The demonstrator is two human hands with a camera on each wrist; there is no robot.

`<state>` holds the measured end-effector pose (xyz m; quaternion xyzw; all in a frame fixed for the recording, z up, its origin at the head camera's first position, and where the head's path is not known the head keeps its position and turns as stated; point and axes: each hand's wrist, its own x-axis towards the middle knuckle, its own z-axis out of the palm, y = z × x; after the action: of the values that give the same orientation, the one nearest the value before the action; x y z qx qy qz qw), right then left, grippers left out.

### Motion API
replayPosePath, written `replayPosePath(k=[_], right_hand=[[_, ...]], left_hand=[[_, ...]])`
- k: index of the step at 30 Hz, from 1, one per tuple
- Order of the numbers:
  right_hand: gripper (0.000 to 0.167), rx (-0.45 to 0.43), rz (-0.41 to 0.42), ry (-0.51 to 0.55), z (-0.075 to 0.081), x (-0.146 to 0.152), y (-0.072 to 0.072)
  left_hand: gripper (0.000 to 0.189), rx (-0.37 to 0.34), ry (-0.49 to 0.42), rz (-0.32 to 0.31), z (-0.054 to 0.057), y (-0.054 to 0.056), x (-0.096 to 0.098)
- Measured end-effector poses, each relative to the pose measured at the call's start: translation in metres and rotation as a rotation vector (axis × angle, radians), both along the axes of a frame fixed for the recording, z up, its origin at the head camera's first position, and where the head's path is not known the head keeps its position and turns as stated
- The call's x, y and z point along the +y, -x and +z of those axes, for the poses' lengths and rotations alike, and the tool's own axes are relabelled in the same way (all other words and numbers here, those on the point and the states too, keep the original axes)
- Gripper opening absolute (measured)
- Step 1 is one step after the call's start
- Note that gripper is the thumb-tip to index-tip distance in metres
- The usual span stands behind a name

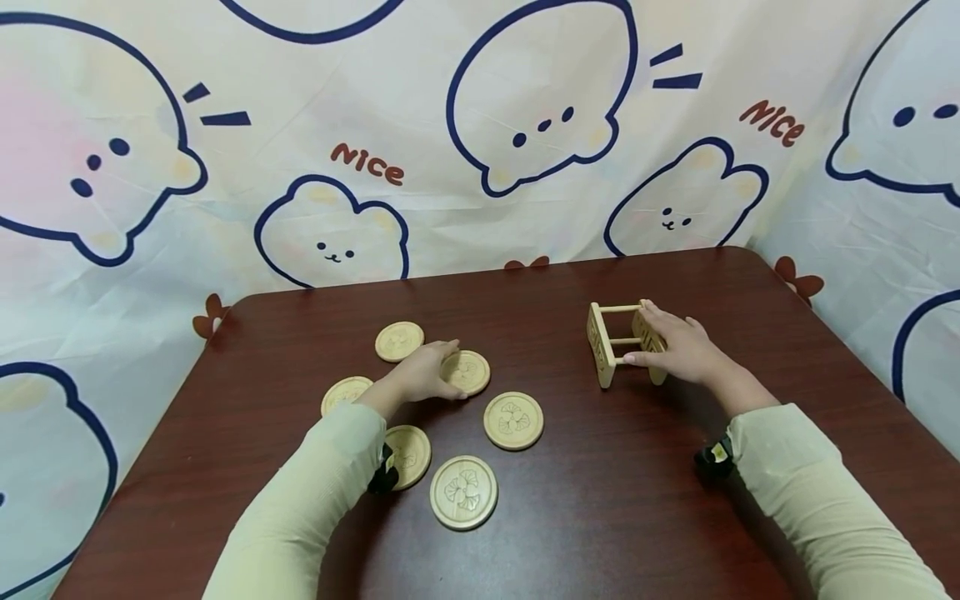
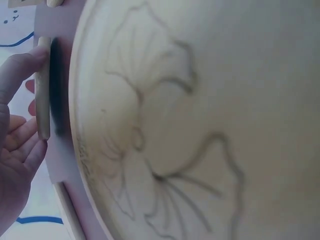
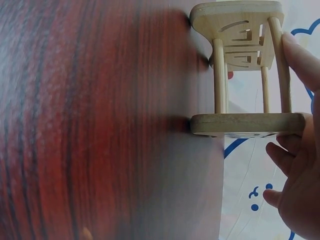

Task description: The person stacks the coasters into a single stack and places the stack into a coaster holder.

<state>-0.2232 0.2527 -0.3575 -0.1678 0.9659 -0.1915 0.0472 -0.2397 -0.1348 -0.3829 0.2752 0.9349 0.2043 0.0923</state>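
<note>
Wooden rack [image 1: 601, 344] standing toward the worktop's [image 1: 600, 508] far right corner: I'm seeing the right hand [image 1: 681, 348] gripping it, while the left hand [image 1: 420, 373] is pinching a disc [image 1: 468, 372] nearer the far edge.

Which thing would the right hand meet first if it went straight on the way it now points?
The wooden rack, which the right hand grips. Past it, the line seems to cross tabletop toward the patterned cloth, though depth is unclear.
</note>
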Motion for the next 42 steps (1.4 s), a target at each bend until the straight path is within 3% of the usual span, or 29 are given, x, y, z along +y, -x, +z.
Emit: replayPosePath(k=[8,25,31,42], right_hand=[[0.088,0.006,-0.005,0.004,-0.001,0.000,0.000],[0.090,-0.009,0.001,0.015,-0.004,-0.002,0.001],[0.091,-0.017,-0.004,0.002,-0.004,-0.002,0.003],[0.090,0.005,-0.001,0.011,-0.004,0.001,0.003]], left_hand=[[0.088,-0.015,-0.033,0.032,-0.001,-0.008,-0.008],[0.080,-0.011,-0.055,0.023,-0.009,-0.018,-0.028],[0.078,-0.021,-0.091,0.022,-0.011,-0.018,-0.030],[0.081,-0.018,-0.075,-0.014,-0.008,-0.016,-0.030]])
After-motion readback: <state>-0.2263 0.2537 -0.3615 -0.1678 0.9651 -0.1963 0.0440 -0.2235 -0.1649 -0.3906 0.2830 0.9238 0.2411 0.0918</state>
